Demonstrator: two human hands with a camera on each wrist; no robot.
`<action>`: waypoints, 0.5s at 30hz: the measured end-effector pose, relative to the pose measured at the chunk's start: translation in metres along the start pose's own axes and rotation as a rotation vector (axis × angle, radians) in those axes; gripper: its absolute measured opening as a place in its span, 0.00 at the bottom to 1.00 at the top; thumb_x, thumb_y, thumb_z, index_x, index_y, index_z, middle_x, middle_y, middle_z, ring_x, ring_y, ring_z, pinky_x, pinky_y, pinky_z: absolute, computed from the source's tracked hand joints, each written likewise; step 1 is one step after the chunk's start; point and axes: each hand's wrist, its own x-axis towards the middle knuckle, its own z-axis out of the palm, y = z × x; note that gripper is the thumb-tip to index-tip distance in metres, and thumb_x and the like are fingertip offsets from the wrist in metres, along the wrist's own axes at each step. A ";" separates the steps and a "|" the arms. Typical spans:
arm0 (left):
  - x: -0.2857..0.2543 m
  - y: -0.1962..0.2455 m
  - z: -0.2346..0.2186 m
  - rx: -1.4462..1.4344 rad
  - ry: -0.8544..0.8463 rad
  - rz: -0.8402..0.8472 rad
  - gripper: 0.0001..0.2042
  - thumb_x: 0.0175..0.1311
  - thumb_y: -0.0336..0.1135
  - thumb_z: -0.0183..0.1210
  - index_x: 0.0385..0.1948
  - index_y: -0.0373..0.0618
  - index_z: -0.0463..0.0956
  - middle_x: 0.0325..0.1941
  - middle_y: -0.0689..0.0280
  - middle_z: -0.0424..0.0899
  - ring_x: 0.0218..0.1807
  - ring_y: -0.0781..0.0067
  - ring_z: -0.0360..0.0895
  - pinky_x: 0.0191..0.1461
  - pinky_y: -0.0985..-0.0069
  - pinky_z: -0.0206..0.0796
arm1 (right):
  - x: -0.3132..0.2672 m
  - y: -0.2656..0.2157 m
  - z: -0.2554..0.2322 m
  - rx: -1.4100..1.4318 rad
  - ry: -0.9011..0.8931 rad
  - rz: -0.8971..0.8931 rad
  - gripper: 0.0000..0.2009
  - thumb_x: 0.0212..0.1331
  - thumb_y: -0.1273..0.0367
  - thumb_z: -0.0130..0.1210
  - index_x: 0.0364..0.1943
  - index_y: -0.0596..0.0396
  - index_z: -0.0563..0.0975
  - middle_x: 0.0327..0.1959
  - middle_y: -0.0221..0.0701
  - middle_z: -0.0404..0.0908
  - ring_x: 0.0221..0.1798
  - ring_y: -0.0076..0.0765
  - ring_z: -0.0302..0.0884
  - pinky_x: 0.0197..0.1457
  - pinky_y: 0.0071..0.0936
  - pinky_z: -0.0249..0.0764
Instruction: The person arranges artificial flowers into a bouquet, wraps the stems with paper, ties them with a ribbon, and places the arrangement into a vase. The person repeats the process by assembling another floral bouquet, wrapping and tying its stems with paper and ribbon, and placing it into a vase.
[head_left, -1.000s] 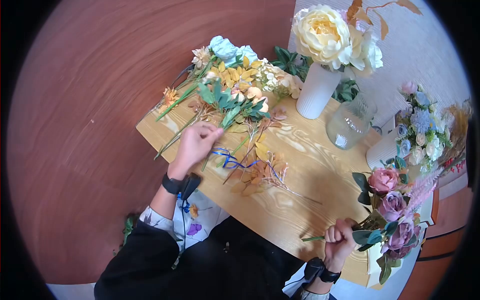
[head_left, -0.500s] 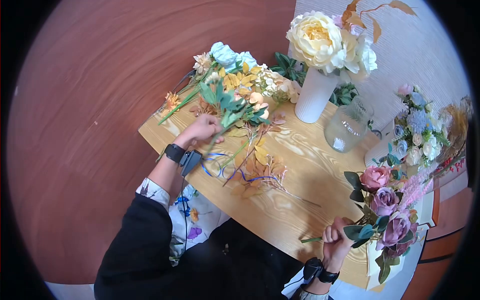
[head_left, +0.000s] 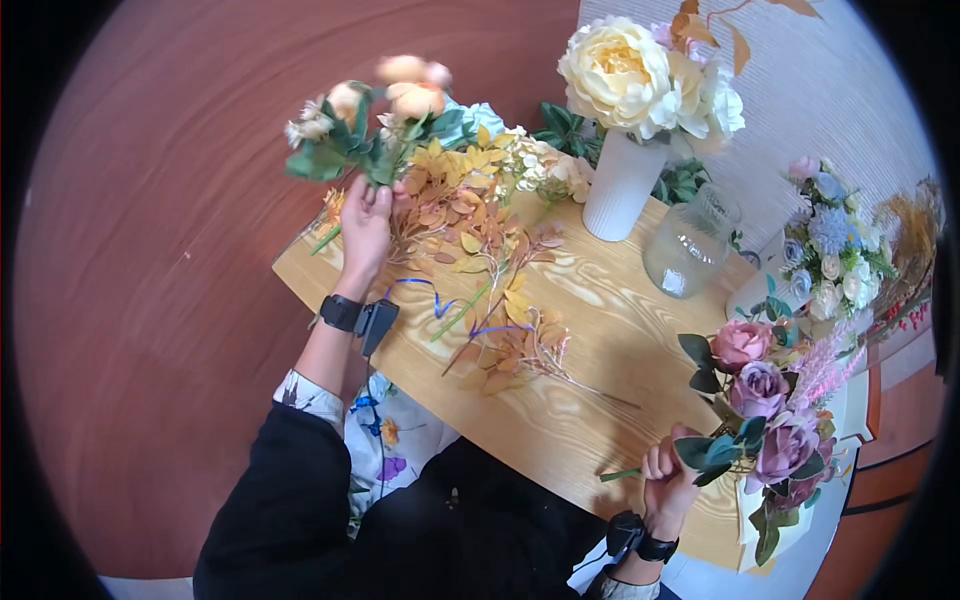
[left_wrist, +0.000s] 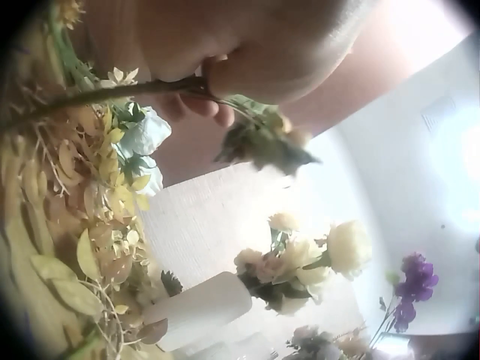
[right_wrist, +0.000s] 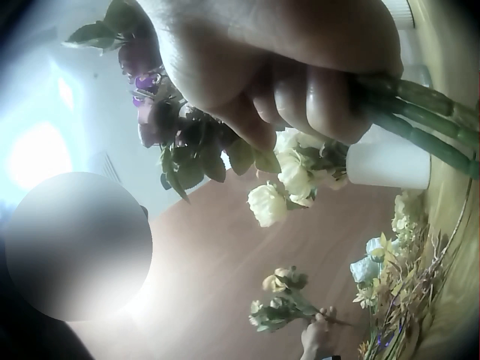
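Note:
My left hand (head_left: pixel 367 228) pinches the stem of a spray of peach flowers (head_left: pixel 415 98) with green leaves, raised over the table's far left corner. In the left wrist view the brown-green stem (left_wrist: pixel 97 95) runs out between thumb and fingers. At the front right, my right hand (head_left: pixel 668 478) grips a bouquet of pink and purple roses (head_left: pixel 760 390) by its stems. Several green stems (right_wrist: pixel 427 112) stick out of that fist in the right wrist view. Below the left hand lie autumn-leaf sprigs (head_left: pixel 445 200) and a curled blue ribbon (head_left: pixel 425 290).
A white vase (head_left: pixel 625 190) with big cream flowers stands at the back, beside a clear glass vase (head_left: pixel 690 245). To the right is a pot of blue and white flowers (head_left: pixel 835 240). Pale blue flowers (head_left: pixel 480 120) and a white hydrangea (head_left: pixel 545 165) lie at the table's far side.
My left hand has picked the peach flower spray off the pile and lifted it up and to the left. The right hand still holds the rose bouquet in nearly the same place.

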 end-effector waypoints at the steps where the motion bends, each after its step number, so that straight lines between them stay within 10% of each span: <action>1: -0.002 0.000 0.000 -0.005 0.042 0.055 0.05 0.63 0.24 0.43 0.36 0.37 0.68 0.33 0.62 0.76 0.33 0.79 0.71 0.40 0.80 0.65 | -0.002 0.002 -0.004 -0.017 0.035 -0.056 0.05 0.59 0.67 0.48 0.30 0.52 0.70 0.09 0.19 0.46 0.11 0.17 0.39 0.14 0.18 0.40; 5: 0.006 0.011 -0.011 0.440 0.068 0.334 0.07 0.65 0.30 0.44 0.39 0.36 0.65 0.34 0.63 0.76 0.35 0.77 0.73 0.41 0.78 0.66 | 0.001 -0.014 0.004 -0.012 -0.097 0.100 0.10 0.58 0.66 0.49 0.23 0.51 0.65 0.11 0.20 0.48 0.11 0.18 0.40 0.14 0.19 0.41; 7: 0.011 0.022 0.005 -0.038 0.259 0.364 0.09 0.66 0.29 0.43 0.44 0.37 0.65 0.38 0.64 0.74 0.34 0.78 0.68 0.40 0.77 0.62 | 0.001 -0.016 0.011 -0.023 -0.082 0.093 0.12 0.58 0.67 0.49 0.20 0.50 0.62 0.11 0.20 0.48 0.11 0.18 0.40 0.15 0.20 0.40; 10: 0.018 0.045 -0.003 -0.651 -0.056 0.023 0.12 0.59 0.22 0.46 0.45 0.39 0.64 0.33 0.67 0.70 0.29 0.81 0.61 0.36 0.81 0.56 | 0.000 -0.013 0.010 -0.012 -0.064 0.077 0.15 0.57 0.67 0.48 0.16 0.49 0.58 0.11 0.21 0.48 0.12 0.19 0.41 0.15 0.20 0.40; 15: -0.051 0.060 0.011 -0.699 -0.489 -0.124 0.11 0.51 0.22 0.49 0.37 0.39 0.69 0.22 0.70 0.66 0.24 0.83 0.62 0.27 0.80 0.57 | 0.001 -0.002 0.001 -0.024 -0.089 0.009 0.16 0.54 0.64 0.50 0.16 0.49 0.59 0.13 0.21 0.50 0.14 0.20 0.43 0.18 0.21 0.42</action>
